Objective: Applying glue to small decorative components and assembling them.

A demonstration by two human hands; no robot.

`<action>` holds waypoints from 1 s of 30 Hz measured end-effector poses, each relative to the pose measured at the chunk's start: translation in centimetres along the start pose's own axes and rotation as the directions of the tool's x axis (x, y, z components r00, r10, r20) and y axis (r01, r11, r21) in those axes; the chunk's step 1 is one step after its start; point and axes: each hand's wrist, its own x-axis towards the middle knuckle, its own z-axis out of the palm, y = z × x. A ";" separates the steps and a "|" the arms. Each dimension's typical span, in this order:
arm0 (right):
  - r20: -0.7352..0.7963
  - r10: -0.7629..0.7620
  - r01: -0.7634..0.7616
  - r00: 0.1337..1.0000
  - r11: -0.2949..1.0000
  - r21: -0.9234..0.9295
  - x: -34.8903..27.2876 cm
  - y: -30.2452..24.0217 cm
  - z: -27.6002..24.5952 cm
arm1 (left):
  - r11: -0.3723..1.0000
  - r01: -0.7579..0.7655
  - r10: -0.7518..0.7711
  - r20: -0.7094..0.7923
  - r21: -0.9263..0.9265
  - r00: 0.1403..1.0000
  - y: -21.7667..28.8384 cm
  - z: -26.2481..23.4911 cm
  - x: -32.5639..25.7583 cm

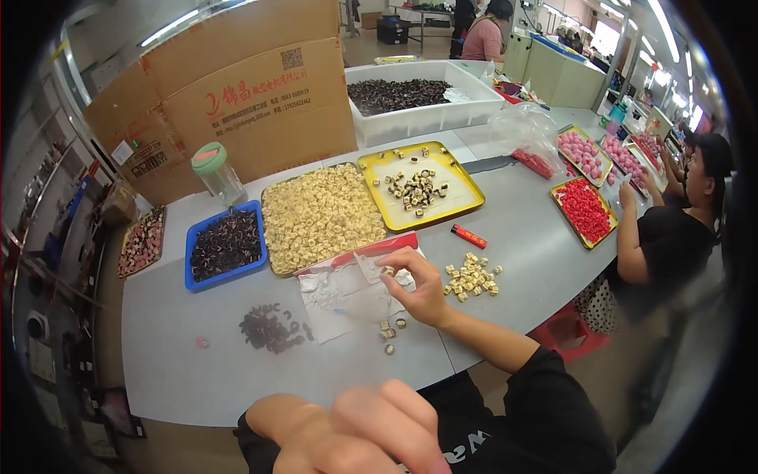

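Pinching 1 bead [388, 271] over bag [347, 292], right hand [418, 288]; left hand [347, 430] blurred, grip unclear. Risk: bead slips, joining strays [388, 336] at 6 o'clock on counter [521, 237].

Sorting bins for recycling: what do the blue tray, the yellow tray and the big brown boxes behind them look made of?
Blue tray: likely plastic, with a smooth, uniformly coloured rim. Yellow tray: glossy, thin-rimmed, either enamelled metal or plastic; unclear which. Brown boxes: corrugated cardboard, matte, with folded flaps and creases.
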 end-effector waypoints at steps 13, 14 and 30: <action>-0.010 -0.014 0.014 1.000 1.000 -0.007 0.4 -0.2 -0.2 | 0.982 0.141 -0.161 -0.178 -0.123 0.971 1.5 2.2 0.2; -0.012 -0.014 0.014 1.000 1.000 -0.007 0.3 -0.2 -0.2 | 0.982 0.141 -0.162 -0.176 -0.123 0.971 1.5 1.7 0.2; -0.001 0.012 -0.012 1.000 1.000 0.009 -0.1 0.7 -0.1 | 0.950 0.237 -0.140 0.405 -0.202 0.904 1.9 -5.3 0.5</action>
